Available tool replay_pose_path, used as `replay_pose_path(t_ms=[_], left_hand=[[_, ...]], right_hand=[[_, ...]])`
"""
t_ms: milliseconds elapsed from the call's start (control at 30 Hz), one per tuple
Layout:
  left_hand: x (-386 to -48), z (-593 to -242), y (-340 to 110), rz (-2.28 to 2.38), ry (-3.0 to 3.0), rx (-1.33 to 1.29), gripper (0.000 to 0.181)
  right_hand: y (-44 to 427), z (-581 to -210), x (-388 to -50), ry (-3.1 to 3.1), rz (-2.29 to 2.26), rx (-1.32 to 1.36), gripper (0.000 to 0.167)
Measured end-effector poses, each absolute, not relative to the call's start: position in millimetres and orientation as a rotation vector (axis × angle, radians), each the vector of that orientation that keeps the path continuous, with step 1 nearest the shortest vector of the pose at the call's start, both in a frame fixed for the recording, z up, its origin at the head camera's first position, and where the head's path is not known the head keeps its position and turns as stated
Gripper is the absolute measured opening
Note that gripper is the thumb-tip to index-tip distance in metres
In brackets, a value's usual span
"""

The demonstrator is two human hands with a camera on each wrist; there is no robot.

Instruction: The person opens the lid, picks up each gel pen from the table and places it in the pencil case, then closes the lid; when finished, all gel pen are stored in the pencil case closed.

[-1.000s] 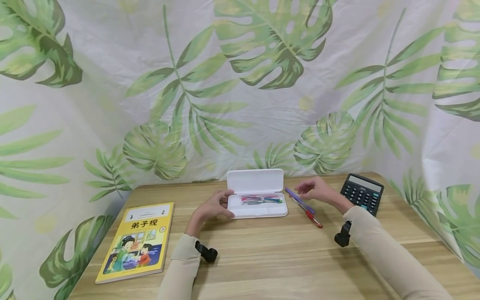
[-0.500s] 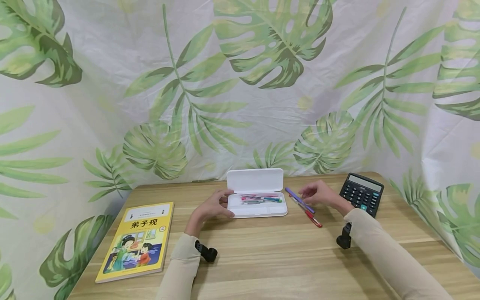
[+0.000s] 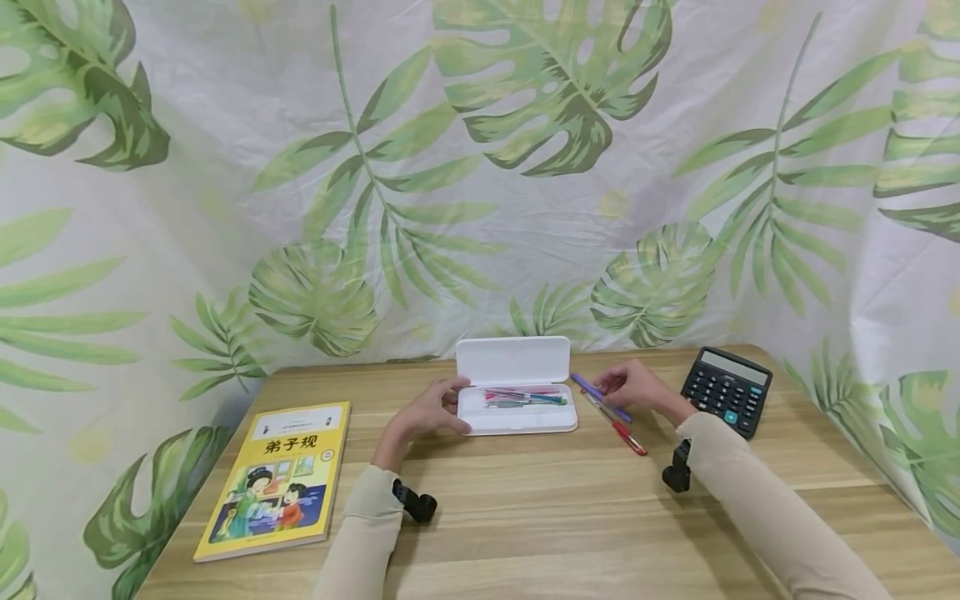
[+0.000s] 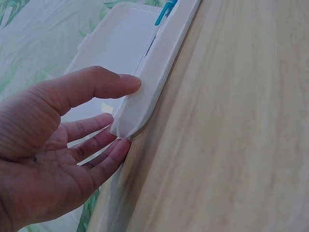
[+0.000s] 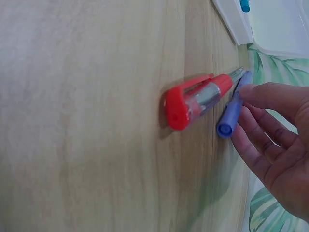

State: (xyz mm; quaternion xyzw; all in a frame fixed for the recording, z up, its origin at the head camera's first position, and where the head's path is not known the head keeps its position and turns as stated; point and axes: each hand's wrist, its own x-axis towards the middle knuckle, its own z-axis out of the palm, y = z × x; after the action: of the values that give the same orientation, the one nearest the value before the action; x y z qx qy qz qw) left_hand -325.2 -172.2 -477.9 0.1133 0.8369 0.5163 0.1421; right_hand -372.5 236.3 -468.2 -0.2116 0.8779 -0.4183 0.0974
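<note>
An open white pencil case (image 3: 487, 427) lies on the table, its lid (image 3: 513, 361) raised at the back. Several pens (image 3: 517, 398) lie inside it. My left hand (image 3: 429, 410) holds the case's left end; in the left wrist view the thumb presses the long side wall (image 4: 157, 87) and the fingers touch the corner. To the right of the case, my right hand (image 3: 636, 387) pinches a purple pen (image 5: 231, 116) between thumb and fingers. Beside that pen lies a clear pen with a red cap (image 5: 203, 101), untouched by the hand.
A black calculator (image 3: 723, 387) stands behind the right wrist, at the table's back right. On the left lies a yellow book (image 3: 273, 483). A leaf-print cloth (image 3: 420, 208) hangs along the table's back edge.
My right hand shifted slightly right along the pens, then closed its thumb and fingers on the purple pen. The left hand stays on the case.
</note>
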Motion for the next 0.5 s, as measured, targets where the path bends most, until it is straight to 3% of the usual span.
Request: replay_pose_path(t_ms=[500], left_hand=[[-324.7,-474.5,-172.2,1.492,2.402,0.354,0.089]], right_hand=[[237.7,-476.2,-380.7,2.648,-1.228,-0.657,0.029]])
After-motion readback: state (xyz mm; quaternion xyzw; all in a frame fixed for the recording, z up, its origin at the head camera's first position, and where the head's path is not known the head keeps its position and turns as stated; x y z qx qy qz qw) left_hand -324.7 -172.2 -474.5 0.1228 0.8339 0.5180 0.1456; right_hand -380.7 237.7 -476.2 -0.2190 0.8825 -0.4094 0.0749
